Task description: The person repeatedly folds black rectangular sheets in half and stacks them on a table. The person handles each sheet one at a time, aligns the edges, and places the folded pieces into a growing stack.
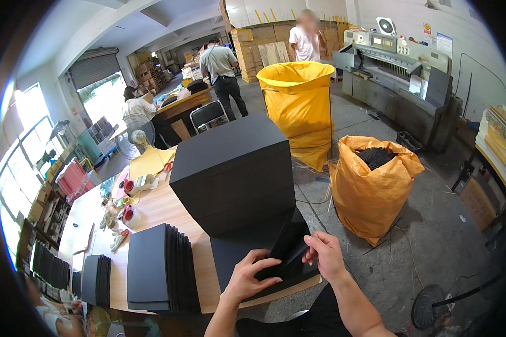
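At the near edge of the wooden table [205,264], both my hands are at a folded black card [289,245]. My left hand [252,275] has its thumb and fingers curled round the card's left side. The fingers of my right hand [324,254] are closed in a pinch at its right edge. Beneath and behind the card lies a flat layer of black sheets [230,255]. A tall block of stacked black sheets [236,180] rises just beyond. To the left stand a bundle of black cards [152,269] and a smaller black bundle [95,281].
An orange woven bag [371,194] of black scraps stands right of the table, with a tall yellow bag [298,106] behind. Tape rolls [130,214] lie on the table's left. A floor fan [430,306] stands lower right. Several people are around; a grey-shirted person [218,62] stands far off.
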A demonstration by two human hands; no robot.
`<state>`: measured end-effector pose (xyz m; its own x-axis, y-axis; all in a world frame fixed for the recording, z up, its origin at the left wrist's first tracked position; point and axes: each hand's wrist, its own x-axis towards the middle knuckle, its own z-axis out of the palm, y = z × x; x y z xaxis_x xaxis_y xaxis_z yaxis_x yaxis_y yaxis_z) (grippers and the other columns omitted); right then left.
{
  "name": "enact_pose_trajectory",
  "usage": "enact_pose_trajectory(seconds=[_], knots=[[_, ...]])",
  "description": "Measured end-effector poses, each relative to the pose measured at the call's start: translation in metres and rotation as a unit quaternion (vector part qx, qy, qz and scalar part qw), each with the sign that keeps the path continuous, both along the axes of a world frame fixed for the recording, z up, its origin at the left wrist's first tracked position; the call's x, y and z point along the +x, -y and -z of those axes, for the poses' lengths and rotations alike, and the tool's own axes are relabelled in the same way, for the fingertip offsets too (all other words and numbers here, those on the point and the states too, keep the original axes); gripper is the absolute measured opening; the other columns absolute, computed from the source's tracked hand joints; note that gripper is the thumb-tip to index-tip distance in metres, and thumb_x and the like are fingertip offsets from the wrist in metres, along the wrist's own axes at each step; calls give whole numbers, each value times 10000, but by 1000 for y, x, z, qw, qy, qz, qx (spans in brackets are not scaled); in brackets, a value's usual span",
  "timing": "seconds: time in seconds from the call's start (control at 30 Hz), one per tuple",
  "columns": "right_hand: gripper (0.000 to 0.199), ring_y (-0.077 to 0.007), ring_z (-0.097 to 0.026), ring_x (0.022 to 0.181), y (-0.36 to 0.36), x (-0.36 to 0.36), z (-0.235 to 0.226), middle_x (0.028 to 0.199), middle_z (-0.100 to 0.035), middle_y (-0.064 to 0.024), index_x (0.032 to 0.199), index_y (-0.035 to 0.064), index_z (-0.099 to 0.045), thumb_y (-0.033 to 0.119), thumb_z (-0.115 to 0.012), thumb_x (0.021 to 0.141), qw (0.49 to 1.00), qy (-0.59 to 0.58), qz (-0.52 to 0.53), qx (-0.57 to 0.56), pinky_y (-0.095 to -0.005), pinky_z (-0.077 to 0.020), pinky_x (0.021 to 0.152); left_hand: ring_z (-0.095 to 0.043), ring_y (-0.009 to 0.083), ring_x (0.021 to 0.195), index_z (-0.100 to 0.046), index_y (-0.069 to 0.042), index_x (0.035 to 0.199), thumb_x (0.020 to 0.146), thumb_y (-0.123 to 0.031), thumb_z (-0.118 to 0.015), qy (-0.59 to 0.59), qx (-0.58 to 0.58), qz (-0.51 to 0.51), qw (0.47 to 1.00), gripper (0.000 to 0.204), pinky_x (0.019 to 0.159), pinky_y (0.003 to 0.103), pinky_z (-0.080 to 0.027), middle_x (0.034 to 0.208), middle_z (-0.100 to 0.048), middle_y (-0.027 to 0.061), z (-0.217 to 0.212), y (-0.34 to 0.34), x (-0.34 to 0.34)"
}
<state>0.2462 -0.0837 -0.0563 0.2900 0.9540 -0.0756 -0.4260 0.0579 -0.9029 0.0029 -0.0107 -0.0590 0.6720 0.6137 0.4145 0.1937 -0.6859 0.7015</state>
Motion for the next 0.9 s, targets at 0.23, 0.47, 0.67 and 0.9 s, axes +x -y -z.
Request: enact_pose_trajectory(seconds=[0.23, 0.47, 0.67, 0.9], knots=[[352, -115, -640, 593, 4, -2, 5, 669, -611, -6, 761, 106, -567, 219, -701, 1067, 1000, 6, 12, -12, -268, -464, 534, -735, 334, 1124, -809, -182, 1266, 850, -223, -937, 51, -18, -24, 998, 437, 961, 383, -608, 1341, -671, 172, 5, -1, 4], [349, -128, -662, 606, -2, 2, -1, 670, -608, -9, 770, 94, -587, 231, -676, 1079, 1000, 10, -18, -2, -261, -468, 547, -741, 327, 1106, -799, -224, 1294, 843, -257, -942, -10, 31, 14, 999, 474, 959, 415, -625, 1380, -665, 159, -5, 0, 3], [388, -144, -649, 597, 3, 6, 3, 658, -599, -28, 751, 83, -570, 260, -681, 1078, 999, 38, -14, -10, -287, -458, 545, -733, 321, 1117, -822, -211, 1254, 783, -255, -986, 1, 13, -1, 1000, 501, 945, 417, -624, 1305, -687, 146, 6, -5, -1], [224, -342, -668, 872, 45, -11, 21, 879, -676, -109, 893, 94, -665, 285, -771, 941, 742, 620, 209, 144, -498, -511, 864, -728, 326, 1130, -831, -213, 1241, 775, -247, -985, -5, -7, -8, 1000, 492, 933, 399, -619, 1256, -713, 143, 2, -2, 2]])
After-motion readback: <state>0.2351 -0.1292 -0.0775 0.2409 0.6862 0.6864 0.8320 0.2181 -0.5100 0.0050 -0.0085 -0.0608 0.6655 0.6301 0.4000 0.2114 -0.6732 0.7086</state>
